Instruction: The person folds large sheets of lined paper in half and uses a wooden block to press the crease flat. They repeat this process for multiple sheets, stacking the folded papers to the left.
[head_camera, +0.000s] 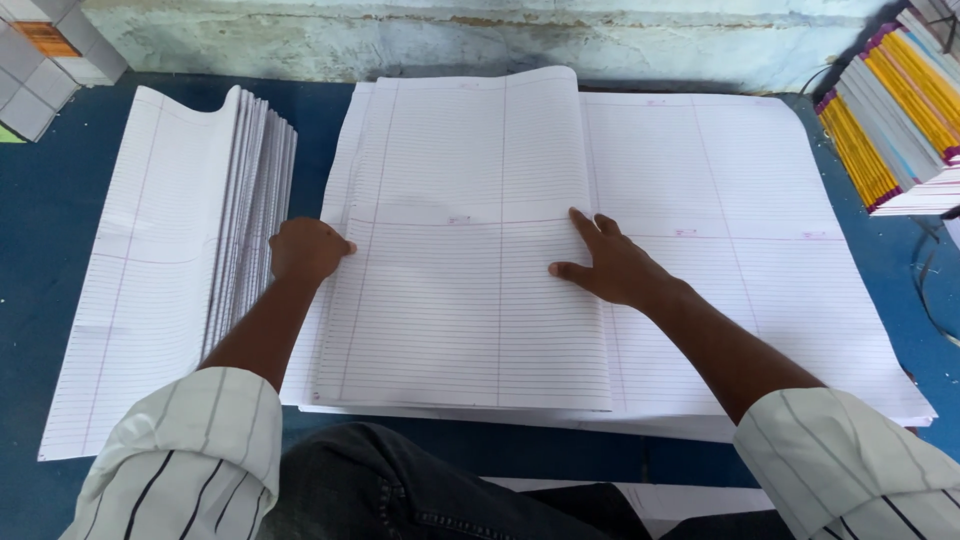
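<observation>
Folded sheet (460, 250) lies on the left half of the flat stack (760, 230), long axis running away. Left hand (308, 248) is curled at its left edge, grip unclear; right hand (612, 265) is pressed flat, fingers spread, on its right edge.

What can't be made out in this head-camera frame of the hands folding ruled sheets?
- Left hand: its fingers curl under at the folded sheet's left edge, so the grip is hidden.
- Flat paper stack: its sheet count is hidden; the folded sheet and the right hand cover part of it.
- Bound books: cut off by the right frame edge.
- Small marks on the sheets: too small to read.
- Folded pile: its lower layers are hidden.
</observation>
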